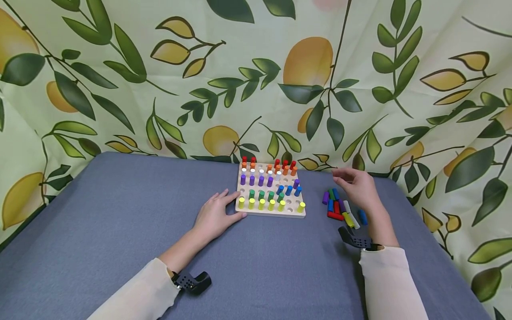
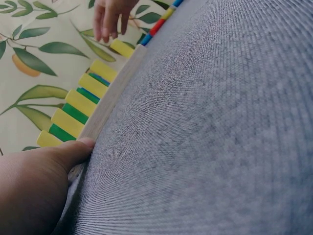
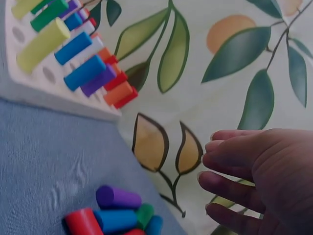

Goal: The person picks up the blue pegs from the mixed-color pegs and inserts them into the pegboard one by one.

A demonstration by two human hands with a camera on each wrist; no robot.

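Gripping the near left corner of a pale wooden pegboard [image 1: 276, 215], the left hand [image 1: 214, 218] has its thumb on the front edge and its fingers against the left side, so yeah, clamped on that corner. The board lies flat on a blue-grey tabletop [image 1: 260, 271], close to the far edge.

The right hand [image 1: 358, 191] is up in the air off the board's right side, near a little pile of loose pegs [image 1: 335, 216]. Fingers there are loosely bent and a bit apart, with the thumb tip right up by the index finger. Can't really tell if those two touch.

On the board it's color rows: yellow pegs [image 1: 262, 204] up front, then green pegs [image 1: 261, 195], with blue pegs [image 1: 289, 190] over on the right, then purple, white, orange and red pegs [image 1: 285, 163] at the back. They're all standing up.

The loose ones lie on their sides in a jumble, red, blue, green, purple, white and yellow, with one blue peg [image 1: 362, 217] just beside the rest. Behind everything hangs a cream cloth [image 1: 240, 40] with leaves and orange fruit printed on it.
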